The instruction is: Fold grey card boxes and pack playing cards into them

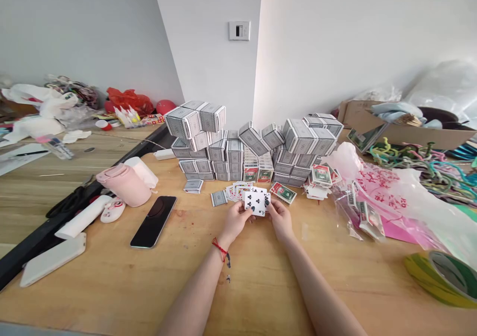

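Observation:
Both hands meet at the middle of the wooden table (261,281) and hold a small stack of playing cards (256,201), a card with black clubs facing up. My left hand (234,221), a red string bracelet on its wrist, grips the cards' left edge. My right hand (280,219) grips their right edge. Loose face-up cards (236,191) lie just beyond the hands. Behind them stands a big pile of grey-backed card boxes (238,144).
A black phone (153,221), a pink bottle (124,183), a white roll and a white case lie to the left. Pink and clear plastic bags (376,197), a cardboard box (402,127), coloured cords and green tape rolls (443,276) crowd the right.

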Demonstrator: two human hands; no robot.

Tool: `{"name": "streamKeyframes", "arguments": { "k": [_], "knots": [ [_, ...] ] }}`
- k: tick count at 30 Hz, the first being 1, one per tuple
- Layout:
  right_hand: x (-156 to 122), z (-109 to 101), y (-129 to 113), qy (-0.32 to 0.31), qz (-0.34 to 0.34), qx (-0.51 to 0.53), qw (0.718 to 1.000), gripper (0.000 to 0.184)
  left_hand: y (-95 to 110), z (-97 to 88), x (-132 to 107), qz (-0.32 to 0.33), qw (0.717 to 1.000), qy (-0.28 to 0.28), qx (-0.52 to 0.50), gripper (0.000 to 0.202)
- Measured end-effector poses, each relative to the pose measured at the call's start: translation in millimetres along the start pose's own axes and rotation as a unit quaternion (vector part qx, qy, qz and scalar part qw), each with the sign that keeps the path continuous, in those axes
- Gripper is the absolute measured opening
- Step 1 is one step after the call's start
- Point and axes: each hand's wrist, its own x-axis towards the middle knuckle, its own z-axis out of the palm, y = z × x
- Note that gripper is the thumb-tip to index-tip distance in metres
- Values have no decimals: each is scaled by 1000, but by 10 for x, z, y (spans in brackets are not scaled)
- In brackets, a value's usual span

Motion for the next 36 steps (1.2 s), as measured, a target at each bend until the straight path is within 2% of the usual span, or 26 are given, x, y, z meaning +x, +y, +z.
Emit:
{"name": "streamKeyframes", "arguments": {
  "k": [3, 5, 10, 17, 20, 23, 28, 30, 36],
  "knots": [
    [-53, 52, -67, -66, 11, -9, 998, 35, 33, -6, 8, 18, 999, 42, -10, 19],
    [-83, 86, -93, -85, 8, -18, 996, 33, 46, -9, 16, 25, 998, 57, -20, 21],
    [-63, 83, -37, -52, 12, 24, 998, 31, 24, 20, 16, 28, 999, 44, -7, 26],
    [-2, 33, 30, -2, 30, 50, 998, 36, -68, 41, -19, -5, 996, 7, 83, 22],
    [-1, 31, 26, 2, 31, 57, 998, 34, -39, 32, -25, 13, 998, -1, 61, 28],
    [-8, 29, 16, -5, 37, 57, 998, 34, 8, 1, -7, 49, 998, 31, 16, 29],
    [-16, 32, 12, -13, 40, 36, 998, 36, 12, -76, 48, 65, 988, 137, 5, 22],
    [-8, 27, 27, -7, 37, 31, 999, 37, -10, -101, 66, 59, 988, 140, 14, 23],
    [27, -2, 77, 12, 34, 48, 998, 34, -60, -151, 97, 45, 994, 87, 47, 22]
  ]
}}
